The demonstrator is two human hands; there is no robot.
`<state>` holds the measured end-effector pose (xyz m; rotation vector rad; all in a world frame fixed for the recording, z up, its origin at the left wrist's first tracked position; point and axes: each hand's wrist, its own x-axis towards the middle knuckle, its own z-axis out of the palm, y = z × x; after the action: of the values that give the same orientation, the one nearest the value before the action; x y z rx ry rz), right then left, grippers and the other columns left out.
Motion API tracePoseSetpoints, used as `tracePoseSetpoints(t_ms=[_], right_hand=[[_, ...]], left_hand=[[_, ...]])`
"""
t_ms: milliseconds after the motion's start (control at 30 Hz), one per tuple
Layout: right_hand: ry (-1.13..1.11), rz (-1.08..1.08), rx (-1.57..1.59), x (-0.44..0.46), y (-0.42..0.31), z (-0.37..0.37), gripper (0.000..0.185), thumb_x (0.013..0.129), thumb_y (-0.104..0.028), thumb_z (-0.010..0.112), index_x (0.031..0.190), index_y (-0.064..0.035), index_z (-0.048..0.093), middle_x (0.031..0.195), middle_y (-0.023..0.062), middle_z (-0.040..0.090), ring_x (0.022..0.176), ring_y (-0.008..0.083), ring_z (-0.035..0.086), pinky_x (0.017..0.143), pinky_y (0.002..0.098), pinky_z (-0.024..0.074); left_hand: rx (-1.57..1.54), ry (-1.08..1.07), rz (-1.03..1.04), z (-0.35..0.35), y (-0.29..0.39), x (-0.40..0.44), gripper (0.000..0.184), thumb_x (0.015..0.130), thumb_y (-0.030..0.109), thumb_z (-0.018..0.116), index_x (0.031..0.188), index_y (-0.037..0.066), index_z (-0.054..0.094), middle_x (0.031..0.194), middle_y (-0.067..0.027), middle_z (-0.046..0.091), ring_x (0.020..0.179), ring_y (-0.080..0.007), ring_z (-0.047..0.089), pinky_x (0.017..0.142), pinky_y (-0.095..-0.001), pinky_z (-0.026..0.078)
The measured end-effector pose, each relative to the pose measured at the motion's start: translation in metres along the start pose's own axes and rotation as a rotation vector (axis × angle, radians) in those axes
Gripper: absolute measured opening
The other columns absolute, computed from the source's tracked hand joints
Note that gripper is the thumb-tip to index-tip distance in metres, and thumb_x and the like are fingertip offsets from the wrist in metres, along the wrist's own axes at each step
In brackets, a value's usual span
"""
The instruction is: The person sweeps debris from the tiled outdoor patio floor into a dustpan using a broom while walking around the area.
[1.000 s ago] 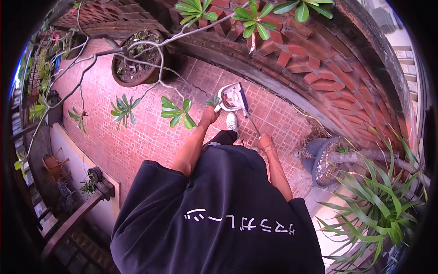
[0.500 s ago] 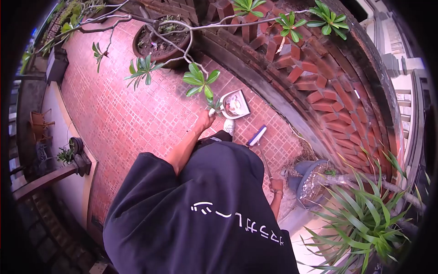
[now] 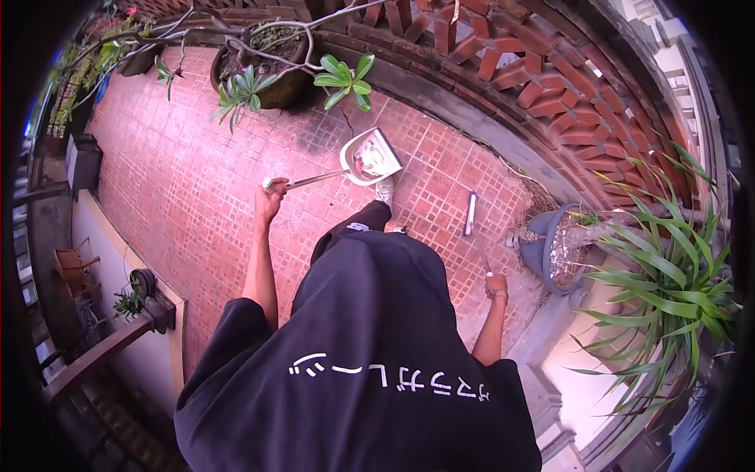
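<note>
My left hand (image 3: pixel 269 203) is closed round the end of the long handle of a white dustpan (image 3: pixel 345 160). The handle runs slantwise to the pan, which is near my shoe (image 3: pixel 384 189) over the tiles; whether it touches them I cannot tell. Bits of debris lie inside the pan. On the other side, my right hand (image 3: pixel 497 285) grips the thin stick of a broom (image 3: pixel 470 214). Its narrow head, white and dark blue, is at the tiles to the right of my feet, apart from the dustpan.
Red tiled floor (image 3: pixel 197 141) stretches to the left. A latticed brick wall (image 3: pixel 543 94) borders the right. A large round planter (image 3: pixel 283 93) stands ahead with branches reaching out, and a grey pot (image 3: pixel 539 263) stands near my right hand. A spiky plant (image 3: pixel 661 307) leans in.
My left hand has swung out to the left, and the dustpan's handle now slants towards it. The broom head has moved right and turned, farther from the dustpan. The whole view has shifted.
</note>
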<state>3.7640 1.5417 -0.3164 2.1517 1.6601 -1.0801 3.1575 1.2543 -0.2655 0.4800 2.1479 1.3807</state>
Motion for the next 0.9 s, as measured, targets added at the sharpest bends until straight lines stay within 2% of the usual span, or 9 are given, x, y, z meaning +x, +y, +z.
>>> tracePoseSetpoints(t_ms=[67, 100, 200, 367, 467, 600, 667, 800, 900], right_hand=[[0.182, -0.181, -0.352, -0.003, 0.003, 0.014, 0.026, 0.072, -0.016, 0.05, 0.077, 0.0073, 0.06, 0.07, 0.022, 0.061, 0.067, 0.0332, 0.062, 0.058, 0.0403, 0.0484], [0.179, -0.187, -0.354, -0.002, 0.001, 0.024, 0.026, 0.072, -0.016, 0.05, 0.077, 0.0073, 0.06, 0.07, 0.022, 0.061, 0.067, 0.0332, 0.062, 0.058, 0.0403, 0.0484], [0.047, -0.127, -0.36, -0.002, -0.019, 0.05, 0.036, 0.07, -0.022, 0.052, 0.086, 0.0096, 0.058, 0.086, 0.0272, 0.058, 0.09, 0.0363, 0.057, 0.078, 0.0419, 0.0455], [0.051, -0.226, -0.372, -0.059, -0.086, 0.105, 0.032, 0.07, -0.02, 0.052, 0.085, 0.0082, 0.059, 0.089, 0.0278, 0.058, 0.092, 0.0347, 0.057, 0.079, 0.0407, 0.0459], [0.012, -0.223, -0.414, -0.103, -0.146, 0.142, 0.033, 0.069, -0.018, 0.053, 0.091, 0.0067, 0.058, 0.093, 0.0275, 0.057, 0.094, 0.0354, 0.056, 0.082, 0.0401, 0.0456], [-0.224, -0.163, -0.351, -0.138, -0.216, 0.217, 0.045, 0.068, -0.021, 0.058, 0.104, 0.0051, 0.052, 0.101, 0.0269, 0.055, 0.098, 0.0374, 0.053, 0.083, 0.0391, 0.0453], [-0.186, -0.282, -0.416, -0.174, -0.253, 0.257, 0.044, 0.068, -0.024, 0.06, 0.101, 0.0052, 0.053, 0.1, 0.0271, 0.055, 0.097, 0.0369, 0.054, 0.082, 0.0394, 0.0454], [-0.153, -0.413, -0.359, -0.226, -0.307, 0.321, 0.026, 0.069, -0.017, 0.054, 0.089, 0.0007, 0.059, 0.09, 0.0228, 0.059, 0.088, 0.0367, 0.057, 0.077, 0.0413, 0.0464], [-0.179, -0.524, -0.358, -0.231, -0.321, 0.344, 0.026, 0.069, -0.018, 0.055, 0.087, 0.0001, 0.06, 0.086, 0.0227, 0.06, 0.086, 0.0366, 0.057, 0.075, 0.0417, 0.0467]], left_hand=[[0.034, 0.007, -0.001, -0.034, -0.011, -0.006, 0.023, 0.072, 0.008, 0.052, 0.089, -0.001, 0.063, 0.062, -0.0035, 0.056, 0.056, -0.0087, 0.051, 0.051, -0.0234, 0.041], [0.054, 0.012, -0.002, -0.047, -0.014, -0.01, 0.023, 0.072, 0.009, 0.052, 0.089, 0.0, 0.064, 0.062, -0.0037, 0.057, 0.056, -0.0091, 0.051, 0.051, -0.0242, 0.041], [0.25, 0.052, -0.001, -0.078, -0.021, -0.015, 0.022, 0.071, 0.01, 0.053, 0.088, 0.003, 0.065, 0.061, -0.0066, 0.056, 0.056, -0.0134, 0.053, 0.053, -0.0278, 0.042], [0.514, 0.114, -0.002, -0.105, -0.042, -0.001, 0.02, 0.071, 0.012, 0.053, 0.087, 0.01, 0.065, 0.06, -0.0141, 0.055, 0.057, -0.0245, 0.056, 0.056, -0.0347, 0.044], [0.502, 0.081, 0.026, -0.12, -0.072, 0.023, 0.019, 0.071, 0.011, 0.053, 0.085, 0.01, 0.065, 0.061, -0.0172, 0.055, 0.059, -0.0292, 0.057, 0.057, -0.0367, 0.044], [0.494, 0.02, 0.067, -0.14, -0.105, 0.055, 0.017, 0.071, 0.01, 0.052, 0.083, 0.009, 0.064, 0.062, -0.0196, 0.055, 0.06, -0.0331, 0.057, 0.057, -0.0387, 0.045], [0.488, -0.016, 0.069, -0.15, -0.126, 0.062, 0.017, 0.071, 0.01, 0.052, 0.083, 0.009, 0.064, 0.063, -0.0201, 0.056, 0.06, -0.0339, 0.057, 0.057, -0.0392, 0.045], [0.479, -0.093, 0.185, -0.162, -0.144, 0.086, 0.016, 0.071, 0.01, 0.052, 0.082, 0.007, 0.062, 0.064, -0.0208, 0.056, 0.061, -0.035, 0.057, 0.056, -0.04, 0.045], [0.443, -0.018, 0.133, -0.169, -0.15, 0.088, 0.016, 0.071, 0.009, 0.051, 0.083, 0.005, 0.061, 0.064, -0.021, 0.056, 0.06, -0.0343, 0.058, 0.055, -0.0388, 0.045]])
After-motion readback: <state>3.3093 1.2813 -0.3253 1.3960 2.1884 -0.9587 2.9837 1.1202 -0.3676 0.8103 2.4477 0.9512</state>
